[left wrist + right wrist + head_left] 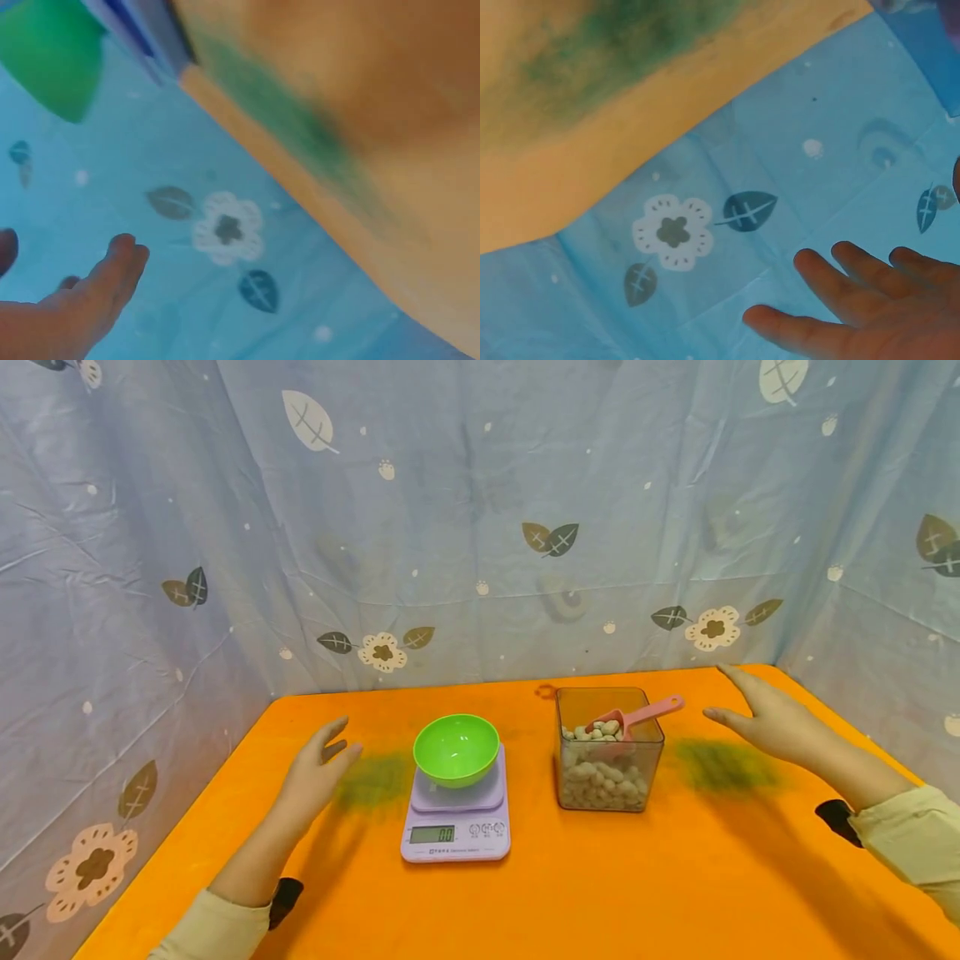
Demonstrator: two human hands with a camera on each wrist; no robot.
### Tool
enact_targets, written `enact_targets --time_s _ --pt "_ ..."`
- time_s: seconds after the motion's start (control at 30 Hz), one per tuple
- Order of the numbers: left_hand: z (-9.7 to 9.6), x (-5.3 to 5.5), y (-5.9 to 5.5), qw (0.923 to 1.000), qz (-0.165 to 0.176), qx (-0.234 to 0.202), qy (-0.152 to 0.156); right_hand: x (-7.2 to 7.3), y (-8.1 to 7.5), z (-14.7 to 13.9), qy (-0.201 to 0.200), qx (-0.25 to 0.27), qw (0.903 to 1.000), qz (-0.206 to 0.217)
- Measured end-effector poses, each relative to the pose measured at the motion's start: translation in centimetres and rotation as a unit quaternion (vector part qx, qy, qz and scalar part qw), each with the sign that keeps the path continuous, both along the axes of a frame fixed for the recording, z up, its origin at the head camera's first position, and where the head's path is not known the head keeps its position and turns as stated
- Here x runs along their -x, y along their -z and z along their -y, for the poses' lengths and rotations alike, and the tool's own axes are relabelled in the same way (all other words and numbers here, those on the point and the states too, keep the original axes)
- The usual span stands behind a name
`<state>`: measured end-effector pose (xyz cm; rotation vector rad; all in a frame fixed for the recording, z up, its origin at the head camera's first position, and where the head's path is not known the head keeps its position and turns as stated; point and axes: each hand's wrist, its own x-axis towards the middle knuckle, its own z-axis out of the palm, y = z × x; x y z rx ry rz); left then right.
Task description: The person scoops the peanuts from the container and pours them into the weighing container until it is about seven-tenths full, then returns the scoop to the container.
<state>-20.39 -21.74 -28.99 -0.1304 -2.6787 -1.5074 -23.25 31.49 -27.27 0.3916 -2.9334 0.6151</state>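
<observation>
A green bowl (456,750) sits on the platform of a lilac kitchen scale (457,839), whose display reads 0.0. To its left my left hand (311,777) hovers with relaxed fingers, holding nothing. A clear square container (652,768) of unshelled peanuts (600,783) stands right of the scale. In it leans a pink scoop (651,710), its handle over the right rim and some peanuts in its bowl. My right hand (776,718), fingers extended and thumb apart, is in the air right of the scoop handle. Both wrist views show the hands (90,300) (870,307) bare of any object.
An orange tabletop (585,893) with two blurry green patches (723,766) lies under everything. Pale blue curtains (465,468) printed with leaves and flowers close off the back and both sides. A small brownish ring-like mark (545,692) is at the back edge by the container.
</observation>
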Motion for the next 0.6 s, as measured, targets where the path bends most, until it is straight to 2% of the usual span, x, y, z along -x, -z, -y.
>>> enact_targets --time_s 0.1,0.23,0.43,0.6 --pt "-1.4 -0.5 -0.7 0.9988 -0.010 -0.049 0.001 -0.4 -0.3 0.5 -0.001 0.018 0.9998 -0.004" --pt "-3.7 -0.9 -1.3 0.9959 -0.021 -0.087 0.012 -1.0 -0.3 1.0 -0.008 0.044 0.9990 -0.010" --pt "-6.7 -1.3 -1.5 0.9915 -0.027 -0.119 0.046 -1.8 -0.3 2.1 -0.016 0.092 0.9954 -0.020" --pt "-9.0 -1.3 -1.4 0.9881 -0.025 -0.133 0.074 -2.4 -0.1 3.3 -0.025 0.164 0.9855 -0.034"
